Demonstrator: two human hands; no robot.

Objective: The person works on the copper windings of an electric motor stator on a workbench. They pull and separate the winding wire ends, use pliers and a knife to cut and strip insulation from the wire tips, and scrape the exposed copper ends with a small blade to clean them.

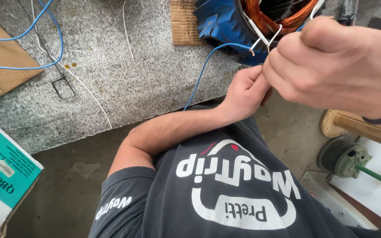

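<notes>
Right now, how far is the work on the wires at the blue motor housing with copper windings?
Done: copper windings already sit inside the blue motor housing. In hand: left hand and right hand pinch white-sleeved lead wires with bare ends, beside the thin blue wire. Left: the bare ends look unjoined and uncovered.

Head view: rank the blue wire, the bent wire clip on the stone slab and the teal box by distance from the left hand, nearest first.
1. Blue wire: just above and left of the left hand.
2. Bent wire clip: on the slab, farther left.
3. Teal box: far left edge, lowest.
</notes>
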